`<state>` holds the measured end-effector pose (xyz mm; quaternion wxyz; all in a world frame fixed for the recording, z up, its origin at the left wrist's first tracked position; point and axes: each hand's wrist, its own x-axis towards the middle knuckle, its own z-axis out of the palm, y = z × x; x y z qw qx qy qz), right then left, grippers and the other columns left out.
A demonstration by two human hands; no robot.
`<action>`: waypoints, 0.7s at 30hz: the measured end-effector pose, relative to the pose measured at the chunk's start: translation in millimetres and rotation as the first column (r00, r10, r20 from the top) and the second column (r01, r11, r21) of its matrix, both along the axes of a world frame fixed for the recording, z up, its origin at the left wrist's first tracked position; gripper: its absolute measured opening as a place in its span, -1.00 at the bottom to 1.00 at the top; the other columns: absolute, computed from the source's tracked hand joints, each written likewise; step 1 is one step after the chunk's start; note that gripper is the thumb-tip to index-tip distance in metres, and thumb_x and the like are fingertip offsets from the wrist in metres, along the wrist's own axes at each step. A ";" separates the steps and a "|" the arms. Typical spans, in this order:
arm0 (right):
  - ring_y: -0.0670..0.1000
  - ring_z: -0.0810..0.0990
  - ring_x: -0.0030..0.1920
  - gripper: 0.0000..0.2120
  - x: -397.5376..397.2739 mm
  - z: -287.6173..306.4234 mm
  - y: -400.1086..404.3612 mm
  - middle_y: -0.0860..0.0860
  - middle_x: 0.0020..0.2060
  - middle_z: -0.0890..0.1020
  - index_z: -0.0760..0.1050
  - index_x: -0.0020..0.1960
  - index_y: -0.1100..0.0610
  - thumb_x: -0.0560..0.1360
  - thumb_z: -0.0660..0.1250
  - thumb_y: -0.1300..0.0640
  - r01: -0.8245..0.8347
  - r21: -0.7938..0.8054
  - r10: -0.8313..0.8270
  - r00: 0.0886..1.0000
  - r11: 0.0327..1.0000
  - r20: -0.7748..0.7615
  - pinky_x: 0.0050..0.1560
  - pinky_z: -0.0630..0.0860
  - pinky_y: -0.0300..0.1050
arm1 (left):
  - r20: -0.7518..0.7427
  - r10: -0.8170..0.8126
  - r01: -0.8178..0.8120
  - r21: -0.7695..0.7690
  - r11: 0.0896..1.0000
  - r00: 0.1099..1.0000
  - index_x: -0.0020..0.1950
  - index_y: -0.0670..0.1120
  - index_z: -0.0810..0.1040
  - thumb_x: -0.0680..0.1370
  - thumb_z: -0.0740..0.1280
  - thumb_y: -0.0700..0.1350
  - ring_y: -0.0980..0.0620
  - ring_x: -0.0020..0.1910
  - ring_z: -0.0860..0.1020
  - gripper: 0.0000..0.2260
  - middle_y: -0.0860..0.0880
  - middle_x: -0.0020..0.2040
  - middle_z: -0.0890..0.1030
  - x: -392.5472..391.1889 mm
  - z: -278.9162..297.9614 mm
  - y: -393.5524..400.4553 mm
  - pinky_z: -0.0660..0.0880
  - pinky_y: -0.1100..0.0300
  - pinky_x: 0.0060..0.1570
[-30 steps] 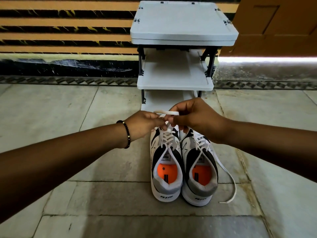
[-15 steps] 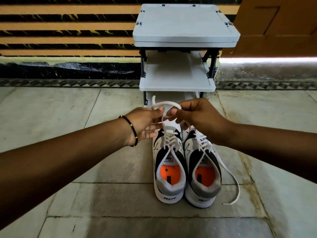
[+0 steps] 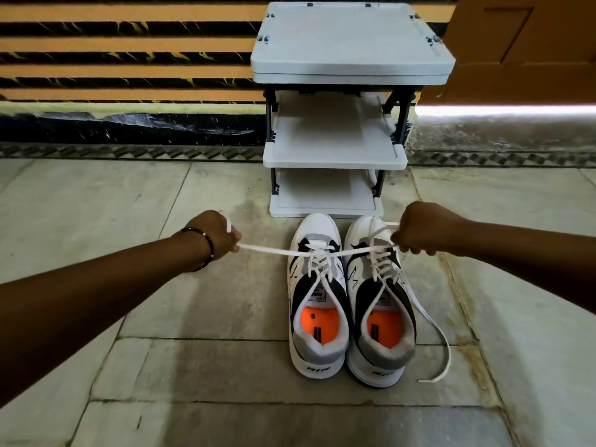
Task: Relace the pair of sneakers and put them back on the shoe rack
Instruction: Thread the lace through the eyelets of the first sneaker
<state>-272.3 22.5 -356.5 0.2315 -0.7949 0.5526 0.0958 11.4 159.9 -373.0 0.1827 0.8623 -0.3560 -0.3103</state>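
Two white, black and grey sneakers with orange insoles stand side by side on the floor, toes toward the rack: the left sneaker (image 3: 317, 295) and the right sneaker (image 3: 379, 301). My left hand (image 3: 216, 235) and my right hand (image 3: 425, 229) are far apart, each closed on one end of the left sneaker's white lace (image 3: 277, 251), which is stretched taut and level across both shoes. The right sneaker's lace end (image 3: 442, 343) trails loose on the floor to the right. The grey three-tier shoe rack (image 3: 335, 158) stands just beyond the toes.
Stone floor tiles (image 3: 225, 366) spread all around the shoes. Behind the rack runs a striped orange and black wall (image 3: 129, 59). An orange door (image 3: 522, 43) stands at the back right, with a bright strip of light under it.
My hands were close together over the left sneaker holding a loop of lace. They have pulled apart to either side, drawing the lace tight. The view has tilted down slightly.
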 end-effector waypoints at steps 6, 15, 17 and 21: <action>0.10 0.50 0.07 -0.60 18.7 -6.7 21.2 0.10 0.06 0.59 0.49 0.15 0.10 0.41 0.34 -0.10 -0.339 -0.247 0.351 0.936 0.908 0.007 0.03 0.51 0.02 | 0.216 -0.328 0.279 0.230 0.932 0.919 0.45 -0.16 0.14 0.51 0.19 0.15 -0.21 0.36 0.34 -0.38 -0.23 0.43 0.30 -23.3 -11.9 -4.3 0.35 -0.05 0.33; 0.09 0.53 -0.20 -0.87 49.0 -25.6 56.3 0.07 -0.31 0.56 0.54 -0.25 0.14 0.45 0.30 0.16 -0.383 -0.074 0.390 0.895 0.921 0.217 -0.19 0.41 -0.10 | 0.352 -0.750 0.802 -0.004 0.597 0.560 0.25 -0.04 0.49 0.51 0.20 -0.20 -0.09 0.42 0.22 -0.68 -0.03 0.37 0.42 -79.9 -21.9 -13.2 0.25 -0.04 0.38; -0.01 0.50 -0.29 -0.87 47.1 -21.3 54.5 0.00 -0.37 0.54 0.58 -0.23 0.18 0.46 0.30 0.22 -0.381 -0.063 0.380 0.866 0.922 0.326 -0.25 0.39 -0.15 | 0.388 -0.740 0.817 -0.060 0.574 0.549 0.14 -0.06 0.55 0.52 0.21 -0.14 -0.07 0.32 0.33 -0.77 -0.05 0.24 0.53 -77.1 -18.3 -12.2 0.32 -0.03 0.30; -0.18 0.44 -0.36 -0.88 43.7 -13.2 56.0 -0.15 -0.41 0.48 0.62 -0.12 0.13 0.49 0.30 0.16 -0.398 -0.110 0.408 0.826 0.911 0.389 -0.33 0.33 -0.33 | 0.267 -0.766 0.807 -0.096 0.583 0.585 0.02 -0.08 0.54 0.52 0.21 -0.16 -0.09 0.03 0.51 -0.85 -0.07 0.01 0.63 -68.3 -12.9 -5.2 0.46 0.04 0.10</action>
